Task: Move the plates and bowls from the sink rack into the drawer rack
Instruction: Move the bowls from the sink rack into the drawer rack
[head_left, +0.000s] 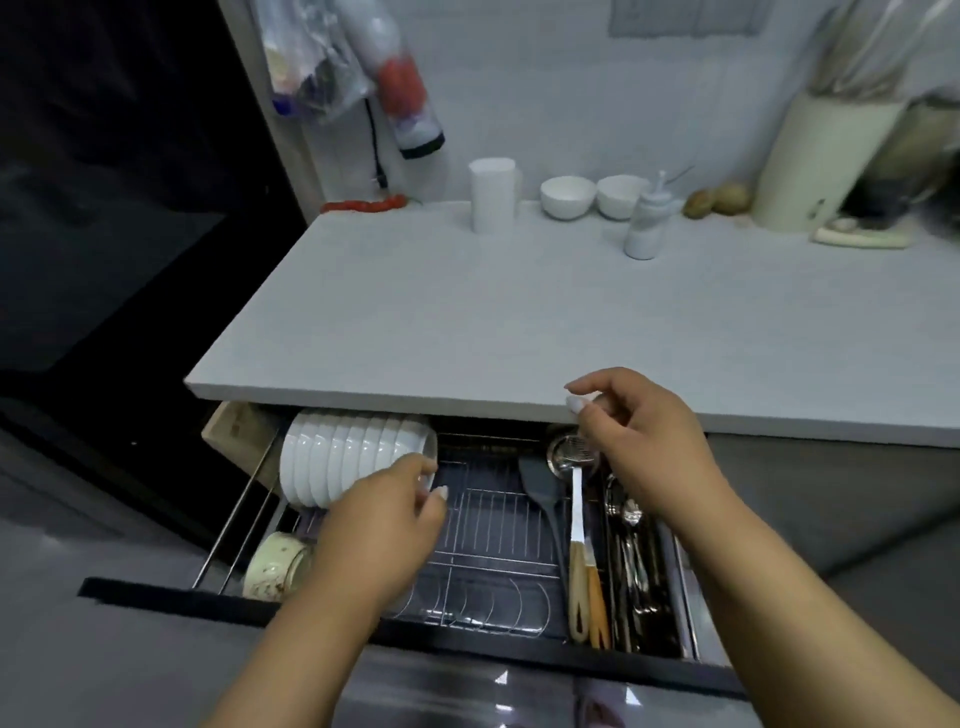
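Observation:
A row of several white bowls (332, 462) stands on edge at the back left of the open drawer rack (488, 525), under the countertop's edge. My left hand (384, 519) reaches into the drawer and its fingers and thumb pinch the rim of the nearest bowl in that row. My right hand (644, 447) hovers above the drawer's right side, by the counter edge, with its fingers loosely curled and holding nothing. The wire slots in the middle and front of the rack are bare. The sink rack is out of view.
A patterned cup (275, 564) lies at the drawer's front left. A grey spatula (540, 493), a skimmer (574, 467) and cutlery (631, 551) fill the right side. On the countertop (467, 322) stand a white cup (492, 195), two white bowls (567, 196) and a squeeze bottle (647, 221).

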